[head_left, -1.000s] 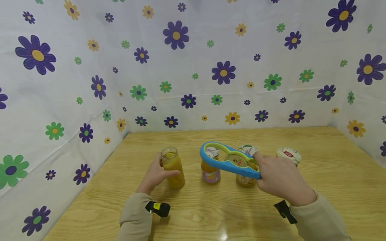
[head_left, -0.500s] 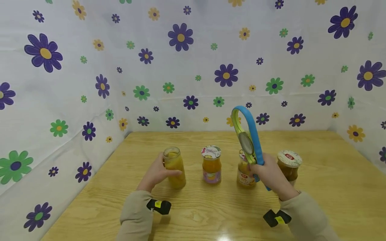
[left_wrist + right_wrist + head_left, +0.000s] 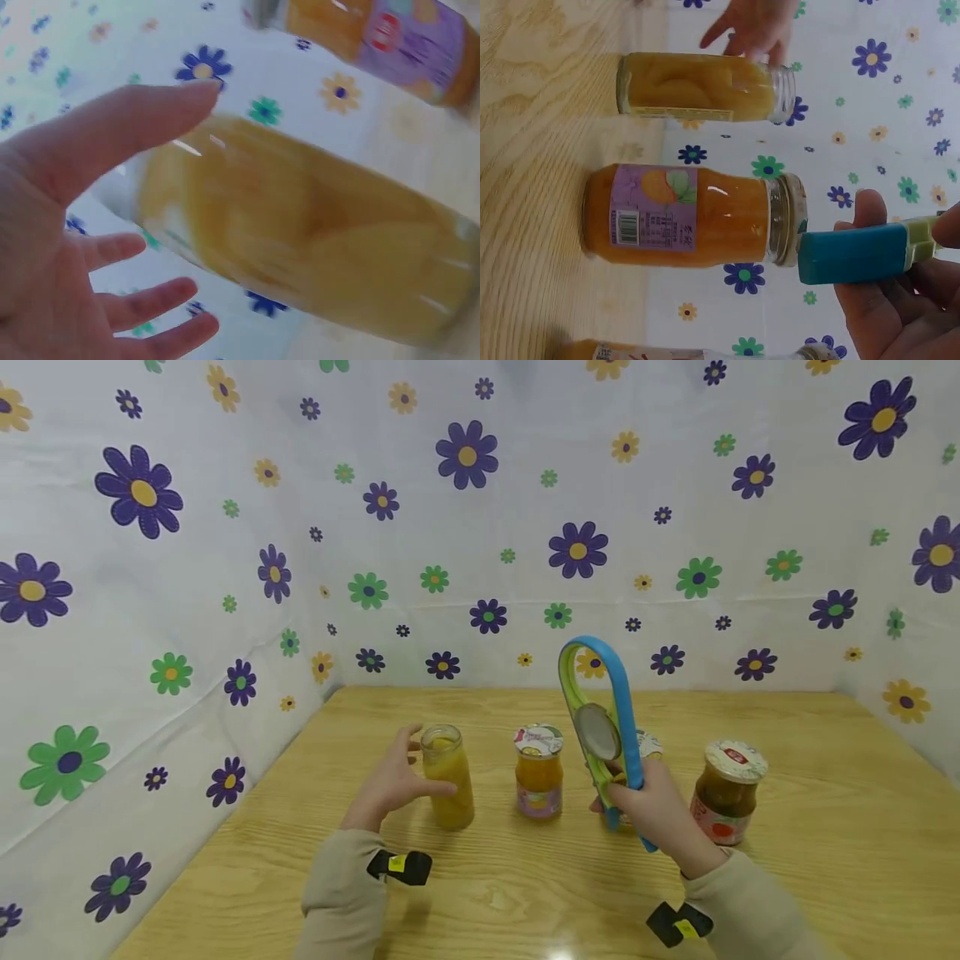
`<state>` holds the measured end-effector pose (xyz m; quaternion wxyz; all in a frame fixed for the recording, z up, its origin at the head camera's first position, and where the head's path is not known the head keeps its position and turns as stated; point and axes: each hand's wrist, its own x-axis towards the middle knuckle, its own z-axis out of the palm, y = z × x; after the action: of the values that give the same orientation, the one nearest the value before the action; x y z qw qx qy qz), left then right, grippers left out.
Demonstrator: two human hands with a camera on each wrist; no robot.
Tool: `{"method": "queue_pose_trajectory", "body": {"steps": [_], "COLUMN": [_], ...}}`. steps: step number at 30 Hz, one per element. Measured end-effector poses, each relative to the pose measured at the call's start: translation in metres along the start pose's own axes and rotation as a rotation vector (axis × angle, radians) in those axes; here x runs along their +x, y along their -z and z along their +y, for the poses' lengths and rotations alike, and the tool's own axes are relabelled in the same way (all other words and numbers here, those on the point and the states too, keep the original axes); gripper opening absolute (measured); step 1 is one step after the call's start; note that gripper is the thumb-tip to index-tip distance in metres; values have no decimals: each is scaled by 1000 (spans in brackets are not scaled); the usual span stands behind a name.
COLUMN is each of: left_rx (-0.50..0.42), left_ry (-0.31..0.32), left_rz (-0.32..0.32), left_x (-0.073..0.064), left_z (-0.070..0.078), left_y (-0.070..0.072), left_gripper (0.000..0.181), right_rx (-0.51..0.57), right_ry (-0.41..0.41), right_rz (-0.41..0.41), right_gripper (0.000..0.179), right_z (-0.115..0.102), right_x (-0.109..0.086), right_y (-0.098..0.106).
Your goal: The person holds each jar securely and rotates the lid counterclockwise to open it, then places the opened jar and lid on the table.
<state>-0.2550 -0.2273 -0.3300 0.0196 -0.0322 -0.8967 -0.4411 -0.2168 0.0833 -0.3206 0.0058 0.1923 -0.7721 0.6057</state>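
An open glass jar of yellow fruit [image 3: 452,787] stands upright on the table at left. My left hand [image 3: 390,785] is beside it, thumb at its front and fingers spread; the left wrist view shows the fingertips [image 3: 180,289] off the glass. In my right hand [image 3: 654,810] I grip a blue and green jar opener [image 3: 621,702], its loop pointing up. A round lid [image 3: 597,732] sits inside the opener, dull grey face toward me. Just left of the opener stands a lidded orange jar [image 3: 538,777] with a purple label.
Behind the opener and right hand, another lidded jar [image 3: 649,743] is mostly hidden. A dark-filled jar [image 3: 724,797] with a patterned lid stands to the right. Flowered white cloth [image 3: 480,527] walls in the wooden table [image 3: 495,893] at the back and sides.
My right hand has turned the jar opener from lying sideways to upright, lid with it. My left fingers have come away from the yellow fruit jar and spread. The jars keep their places.
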Motion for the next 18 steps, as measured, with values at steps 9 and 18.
{"method": "queue_pose_trajectory", "body": {"steps": [9, 18], "left_rx": [154, 253], "left_ry": [-218, -586], "left_rz": [254, 293], "left_x": [-41, -73], "left_z": [62, 93], "left_y": [17, 6], "left_gripper": [59, 24], "right_rx": [109, 99], "right_ry": [11, -27], "right_rz": [-179, -405], "right_gripper": [40, 11], "right_z": [1, 8], "right_x": [9, 10], "right_y": [-43, -86]}}
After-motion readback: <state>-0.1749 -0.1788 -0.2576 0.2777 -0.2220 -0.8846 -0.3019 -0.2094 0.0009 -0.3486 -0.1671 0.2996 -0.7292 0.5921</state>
